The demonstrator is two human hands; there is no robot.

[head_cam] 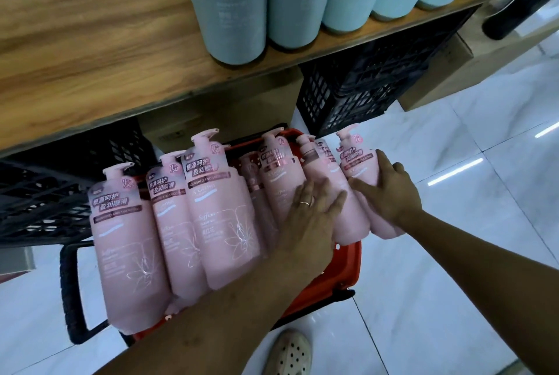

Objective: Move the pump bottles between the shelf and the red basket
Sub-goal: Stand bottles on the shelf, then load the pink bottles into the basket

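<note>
Wood shelf (90,27) spans the top, with a row of teal bottles (236,5) standing along its right part. Black crates (363,87) sit under it on the white tile floor. Below, the red basket (348,266) is packed with upright pink pump bottles (223,223). The left hand (308,217) lies flat on the middle bottles, fingers spread. The right hand (390,193) curls round the rightmost bottle (358,163) at the basket's right edge. A ring (306,203) shows on the left hand.
</note>
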